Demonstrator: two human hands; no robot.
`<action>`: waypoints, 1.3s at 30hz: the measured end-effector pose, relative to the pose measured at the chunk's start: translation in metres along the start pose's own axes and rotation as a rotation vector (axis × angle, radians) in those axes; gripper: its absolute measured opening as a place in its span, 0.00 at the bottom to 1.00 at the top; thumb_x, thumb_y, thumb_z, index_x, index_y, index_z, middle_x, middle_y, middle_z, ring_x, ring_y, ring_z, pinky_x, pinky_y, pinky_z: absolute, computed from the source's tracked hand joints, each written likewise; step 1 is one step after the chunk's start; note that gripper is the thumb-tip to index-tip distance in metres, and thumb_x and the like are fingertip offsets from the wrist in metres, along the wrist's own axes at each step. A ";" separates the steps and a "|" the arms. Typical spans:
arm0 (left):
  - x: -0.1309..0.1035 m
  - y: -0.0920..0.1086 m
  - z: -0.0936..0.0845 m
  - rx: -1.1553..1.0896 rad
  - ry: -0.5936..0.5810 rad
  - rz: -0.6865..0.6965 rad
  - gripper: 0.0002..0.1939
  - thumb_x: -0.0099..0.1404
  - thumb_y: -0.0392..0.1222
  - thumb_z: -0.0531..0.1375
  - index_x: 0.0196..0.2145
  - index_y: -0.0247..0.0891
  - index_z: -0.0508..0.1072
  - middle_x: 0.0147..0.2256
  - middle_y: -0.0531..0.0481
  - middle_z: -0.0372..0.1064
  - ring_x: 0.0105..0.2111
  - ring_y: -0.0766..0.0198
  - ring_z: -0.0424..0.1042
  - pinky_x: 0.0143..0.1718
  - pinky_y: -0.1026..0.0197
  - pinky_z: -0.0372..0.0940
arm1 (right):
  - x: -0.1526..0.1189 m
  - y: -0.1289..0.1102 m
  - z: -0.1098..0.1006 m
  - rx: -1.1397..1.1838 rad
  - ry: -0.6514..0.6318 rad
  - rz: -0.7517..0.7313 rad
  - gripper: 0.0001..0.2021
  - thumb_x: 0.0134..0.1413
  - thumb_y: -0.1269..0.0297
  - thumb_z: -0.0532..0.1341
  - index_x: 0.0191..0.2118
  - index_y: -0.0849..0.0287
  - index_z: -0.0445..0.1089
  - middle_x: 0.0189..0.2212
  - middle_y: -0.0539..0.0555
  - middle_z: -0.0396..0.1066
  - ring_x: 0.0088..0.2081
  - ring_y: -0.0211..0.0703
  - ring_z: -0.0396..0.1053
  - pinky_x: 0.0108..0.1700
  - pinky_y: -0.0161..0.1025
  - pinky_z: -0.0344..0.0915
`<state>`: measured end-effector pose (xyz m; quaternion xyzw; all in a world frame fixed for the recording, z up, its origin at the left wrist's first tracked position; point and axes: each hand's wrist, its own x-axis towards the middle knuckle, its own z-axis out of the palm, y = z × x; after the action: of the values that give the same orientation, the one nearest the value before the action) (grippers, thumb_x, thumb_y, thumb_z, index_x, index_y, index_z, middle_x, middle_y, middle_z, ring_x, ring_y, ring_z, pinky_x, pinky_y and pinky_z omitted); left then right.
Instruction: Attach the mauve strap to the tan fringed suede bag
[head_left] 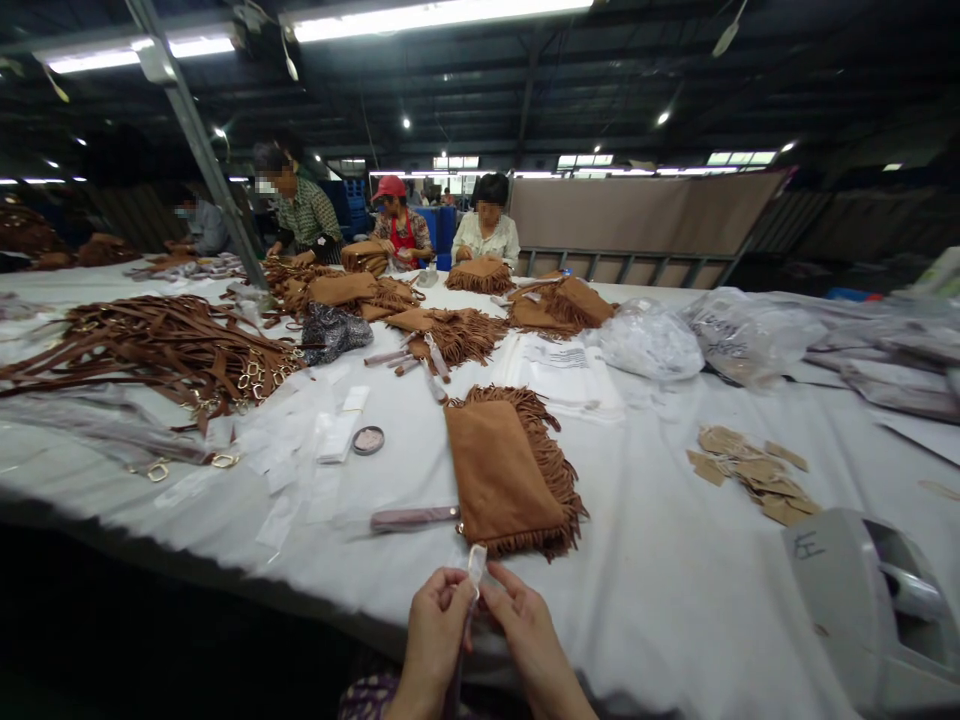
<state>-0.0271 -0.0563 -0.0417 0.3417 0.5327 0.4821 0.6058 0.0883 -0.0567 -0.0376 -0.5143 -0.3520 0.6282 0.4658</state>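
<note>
Wrapped strap: a narrow, brownish strap with a pale, translucent wrapping (pixel 477 562) around its end, positioned between the fingertips of both hands, near the front edge of the white cloth-covered table (pixel 645 600). Glint of metal at the wrapped end; exact shape of the fitting too small to tell. Strap runs downward from the fingertips, along the inner side of the left wrist.

Left hand (pixel 436 622): thumb and index finger closed together, pinching the strap just below its wrapped end; remaining fingers curled. Right hand (pixel 525 620): thumb and index finger clamped on the wrapped end from the opposite side; other fingers bent, partly hidden.

Directly beyond the fingertips, near but apart: a flat, tan, suede-like bag with brown fringe (pixel 506 475), lying on the cloth. From its near left corner a short film-wrapped wrist strap (pixel 415 518) extends leftward. Further left, a small round dish of pale pink material (pixel 368 440), beside white paper slips (pixel 343 430). Well to the right: a loose heap of tan cardboard tags (pixel 754 470).
</note>
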 end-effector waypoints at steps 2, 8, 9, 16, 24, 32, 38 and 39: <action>-0.004 0.000 0.007 0.001 0.006 0.029 0.27 0.53 0.63 0.61 0.37 0.40 0.57 0.16 0.61 0.62 0.11 0.73 0.55 0.13 0.71 0.46 | 0.001 -0.002 0.006 0.111 -0.017 0.043 0.33 0.37 0.45 0.68 0.47 0.60 0.65 0.24 0.49 0.72 0.26 0.43 0.70 0.26 0.36 0.64; -0.013 0.009 0.023 -0.075 -0.308 -0.001 0.24 0.56 0.59 0.62 0.35 0.43 0.52 0.20 0.61 0.63 0.14 0.71 0.59 0.16 0.69 0.52 | 0.012 -0.014 0.009 0.255 0.049 0.121 0.24 0.37 0.45 0.69 0.26 0.56 0.56 0.16 0.42 0.61 0.15 0.30 0.57 0.16 0.30 0.47; -0.011 0.011 0.021 -0.035 -0.369 0.015 0.23 0.57 0.57 0.62 0.35 0.42 0.54 0.20 0.60 0.64 0.17 0.71 0.61 0.19 0.69 0.54 | 0.014 -0.017 0.004 0.253 0.055 0.112 0.25 0.36 0.46 0.69 0.24 0.57 0.55 0.14 0.42 0.60 0.15 0.29 0.56 0.17 0.29 0.49; 0.027 0.031 -0.006 0.388 -0.064 0.311 0.15 0.60 0.47 0.59 0.42 0.36 0.67 0.39 0.44 0.71 0.39 0.58 0.69 0.39 0.59 0.62 | 0.015 -0.052 -0.032 0.267 0.067 0.184 0.27 0.32 0.48 0.71 0.23 0.54 0.52 0.06 0.34 0.44 0.10 0.26 0.43 0.16 0.29 0.46; 0.060 0.032 0.039 0.550 -0.244 0.623 0.23 0.54 0.42 0.63 0.47 0.37 0.69 0.54 0.39 0.62 0.55 0.49 0.59 0.58 0.49 0.52 | -0.001 -0.090 -0.046 0.315 -0.069 0.211 0.21 0.42 0.54 0.68 0.25 0.54 0.53 0.07 0.34 0.43 0.10 0.24 0.34 0.14 0.28 0.40; 0.040 0.052 0.043 0.318 -0.452 0.242 0.16 0.57 0.54 0.61 0.29 0.37 0.67 0.20 0.58 0.58 0.20 0.70 0.55 0.22 0.66 0.51 | 0.000 -0.081 -0.080 -0.140 0.011 0.100 0.20 0.44 0.43 0.61 0.26 0.53 0.57 0.06 0.36 0.48 0.08 0.30 0.41 0.14 0.32 0.46; 0.020 0.013 0.031 0.060 -0.431 -0.344 0.31 0.49 0.75 0.55 0.28 0.42 0.59 0.12 0.67 0.39 0.12 0.75 0.33 0.14 0.66 0.30 | -0.008 -0.032 -0.107 -0.997 0.260 -0.288 0.15 0.51 0.52 0.57 0.39 0.56 0.71 0.32 0.57 0.77 0.31 0.50 0.73 0.35 0.44 0.66; 0.019 0.008 0.030 0.051 -0.399 -0.324 0.31 0.46 0.75 0.57 0.26 0.43 0.57 0.12 0.67 0.39 0.12 0.75 0.33 0.14 0.66 0.30 | -0.010 -0.025 -0.108 -1.065 0.319 -0.351 0.17 0.53 0.52 0.56 0.43 0.56 0.71 0.36 0.59 0.76 0.34 0.52 0.73 0.38 0.45 0.67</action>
<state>-0.0005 -0.0327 -0.0345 0.3554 0.4624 0.2883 0.7594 0.1998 -0.0617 -0.0354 -0.7000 -0.6248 0.1926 0.2872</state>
